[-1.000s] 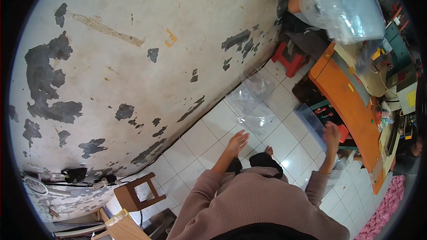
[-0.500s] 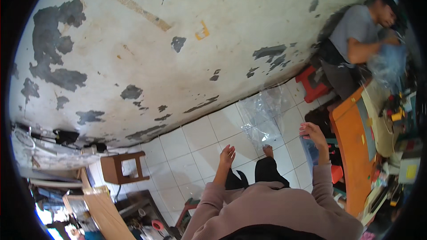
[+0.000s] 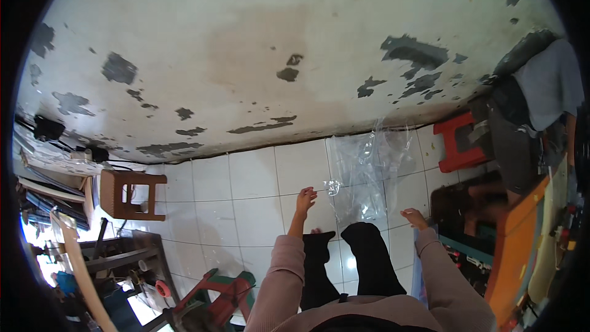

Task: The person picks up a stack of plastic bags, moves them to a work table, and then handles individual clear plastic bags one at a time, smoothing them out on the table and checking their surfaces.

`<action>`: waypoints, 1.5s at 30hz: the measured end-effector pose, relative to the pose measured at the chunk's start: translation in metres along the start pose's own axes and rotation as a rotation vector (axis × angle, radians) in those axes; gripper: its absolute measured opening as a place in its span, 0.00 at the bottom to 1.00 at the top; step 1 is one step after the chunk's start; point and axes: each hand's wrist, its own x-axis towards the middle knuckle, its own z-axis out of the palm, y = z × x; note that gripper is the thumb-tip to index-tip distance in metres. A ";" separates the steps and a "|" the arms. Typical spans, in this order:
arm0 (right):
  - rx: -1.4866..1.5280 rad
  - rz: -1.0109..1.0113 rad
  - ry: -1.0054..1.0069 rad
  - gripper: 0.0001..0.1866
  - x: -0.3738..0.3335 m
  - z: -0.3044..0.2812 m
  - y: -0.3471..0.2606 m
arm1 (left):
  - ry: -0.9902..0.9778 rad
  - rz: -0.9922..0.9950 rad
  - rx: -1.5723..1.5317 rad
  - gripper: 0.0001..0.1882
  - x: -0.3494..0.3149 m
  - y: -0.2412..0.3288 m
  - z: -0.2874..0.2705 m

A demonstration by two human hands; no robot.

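Observation:
My left hand [image 3: 305, 199] hangs over the white tiled floor, its fingers a little apart and nothing seen in it. Just to its right lies a crumpled sheet or bag of clear plastic [image 3: 367, 169], spread on the tiles near the wall. My right hand [image 3: 414, 217] is on the other side of that plastic, close to the workbench, with the fingers loosely stretched out and nothing seen in them. Neither hand appears to touch the plastic.
A brown stool [image 3: 130, 195] stands at the left, and a red stool [image 3: 458, 143] by the wall at right. Lower left is a red-green stool [image 3: 215, 295]. The orange-edged workbench [image 3: 507, 246] runs along the right, where a person in grey [image 3: 547, 86] stands. The wall [image 3: 246, 43] has peeling paint.
My view has turned, bringing more floor and the red-green stool into sight. Both hands have lowered, the right one moving left and down. The person at right is now partly cut off.

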 end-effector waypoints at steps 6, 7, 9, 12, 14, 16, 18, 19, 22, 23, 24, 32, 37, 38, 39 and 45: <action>0.019 -0.034 0.072 0.56 0.150 0.057 0.086 | -0.025 0.023 0.249 0.16 0.150 -0.060 -0.008; 0.067 -0.051 0.159 0.58 0.174 0.062 0.097 | -0.036 0.036 0.255 0.16 0.174 -0.065 -0.003; 0.168 -0.047 0.165 0.56 0.215 0.071 0.111 | -0.053 0.151 0.460 0.20 0.219 -0.073 0.006; 0.469 0.007 0.096 0.43 0.255 0.105 0.103 | 0.023 0.223 0.566 0.27 0.276 -0.090 0.012; 0.589 -0.153 -0.174 0.38 0.262 0.111 0.109 | 0.111 0.392 0.677 0.30 0.294 -0.104 0.043; 0.712 -0.318 -0.411 0.33 0.272 0.114 0.130 | 0.168 0.580 0.780 0.33 0.296 -0.108 0.088; 0.751 -0.459 -0.522 0.27 0.281 0.119 0.148 | 0.276 1.008 0.968 0.36 0.289 -0.097 0.138; 0.873 -0.236 -0.486 0.23 0.264 0.137 0.120 | 0.298 1.009 0.975 0.36 0.290 -0.085 0.140; 0.898 -0.389 -0.420 0.20 0.272 0.145 0.134 | -0.173 0.994 0.713 0.36 0.295 -0.056 0.208; 0.828 -0.449 -0.190 0.19 0.263 0.148 0.113 | -0.308 0.856 0.392 0.35 0.303 -0.047 0.220; 0.754 -0.501 0.049 0.18 0.253 0.147 0.104 | -0.298 0.857 0.389 0.35 0.311 -0.049 0.233; 0.907 -0.689 0.283 0.13 0.160 0.050 0.154 | -0.300 1.116 0.594 0.12 0.257 -0.040 0.300; 1.183 -0.952 0.255 0.27 0.156 -0.005 0.278 | -0.170 1.124 -0.179 0.08 0.190 -0.044 0.269; 1.290 -0.974 0.290 0.26 0.158 -0.013 0.294 | -0.127 1.026 -0.402 0.10 0.180 -0.050 0.263; 1.386 -0.991 0.322 0.26 0.162 -0.020 0.309 | -0.084 0.915 -0.623 0.14 0.172 -0.057 0.257; 1.848 -1.016 0.245 0.24 0.233 -0.018 0.320 | -0.112 0.451 -0.811 0.12 0.163 -0.133 0.212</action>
